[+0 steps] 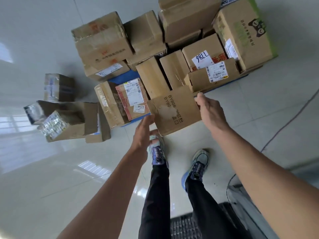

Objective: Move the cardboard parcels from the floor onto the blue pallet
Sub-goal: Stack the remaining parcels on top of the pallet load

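Note:
I hold a brown cardboard parcel (174, 111) printed "BY808" between both hands, in the air just in front of the pallet's near edge. My left hand (143, 133) presses flat against its lower left side. My right hand (209, 111) grips its right edge. The blue pallet (123, 77) shows only as small patches under several stacked parcels (151, 42). A red-taped labelled parcel (133, 99) sits at the pallet's near left corner. Several more parcels (69, 118) lie on the floor to the left.
The floor is glossy pale tile. My two feet in blue-grey shoes (196, 167) stand just short of the pallet. A thin cable (284, 125) runs across the floor on the right. A dark grated mat (185, 226) lies at the bottom.

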Motion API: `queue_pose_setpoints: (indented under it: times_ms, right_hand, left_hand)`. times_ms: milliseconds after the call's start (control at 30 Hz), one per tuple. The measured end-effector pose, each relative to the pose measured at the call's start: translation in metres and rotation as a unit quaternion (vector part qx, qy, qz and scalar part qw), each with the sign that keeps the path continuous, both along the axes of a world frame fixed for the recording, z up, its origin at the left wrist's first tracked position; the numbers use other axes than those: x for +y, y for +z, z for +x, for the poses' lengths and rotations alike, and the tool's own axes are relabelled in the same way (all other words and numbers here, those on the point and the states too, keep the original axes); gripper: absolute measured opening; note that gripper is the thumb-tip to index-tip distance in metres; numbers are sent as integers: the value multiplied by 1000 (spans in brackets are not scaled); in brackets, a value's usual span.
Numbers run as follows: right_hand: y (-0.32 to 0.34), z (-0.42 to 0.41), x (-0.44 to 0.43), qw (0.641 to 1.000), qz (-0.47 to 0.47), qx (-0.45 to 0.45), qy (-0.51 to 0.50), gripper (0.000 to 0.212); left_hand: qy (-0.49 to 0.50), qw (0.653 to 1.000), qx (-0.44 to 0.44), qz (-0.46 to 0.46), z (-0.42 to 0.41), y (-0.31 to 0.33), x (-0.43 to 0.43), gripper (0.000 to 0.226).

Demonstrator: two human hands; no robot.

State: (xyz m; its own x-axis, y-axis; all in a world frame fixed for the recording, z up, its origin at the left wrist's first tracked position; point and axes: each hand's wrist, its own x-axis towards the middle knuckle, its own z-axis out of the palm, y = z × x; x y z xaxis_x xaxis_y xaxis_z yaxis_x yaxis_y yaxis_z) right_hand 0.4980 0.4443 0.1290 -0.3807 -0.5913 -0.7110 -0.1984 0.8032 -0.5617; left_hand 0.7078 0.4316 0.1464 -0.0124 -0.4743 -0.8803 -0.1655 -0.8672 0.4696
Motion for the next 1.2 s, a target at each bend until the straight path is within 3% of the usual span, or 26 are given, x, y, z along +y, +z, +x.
queue_pose_setpoints:
  times_ms: [133, 333, 433, 567, 767, 1200]
  right_hand:
    - [-22, 6, -38, 998, -19, -47, 23, 54]
    - [-44, 2, -77, 998, -18, -38, 52, 65]
    - [-51, 0, -82, 998, -3, -28, 50, 58]
    - [-63, -6, -87, 999, 0, -5, 49, 55]
    - [-73, -10, -97, 999, -8, -8, 49, 54]
    - [-76, -14, -106, 999, -22, -5, 47, 51]
  left_hand:
    - [15, 1000, -8, -20, 13, -22, -31, 40]
    - [-21, 999, -4, -35, 4, -59, -62, 29]
    - [-15, 999, 0, -38, -3, -74, -69, 22]
    - [-4, 999, 14, -51, -11, -90, -74, 34]
    - [-5, 998, 20, -61, -12, -101, -79, 26]
    - [-9, 997, 21, -68, -15, -108, -88, 41]
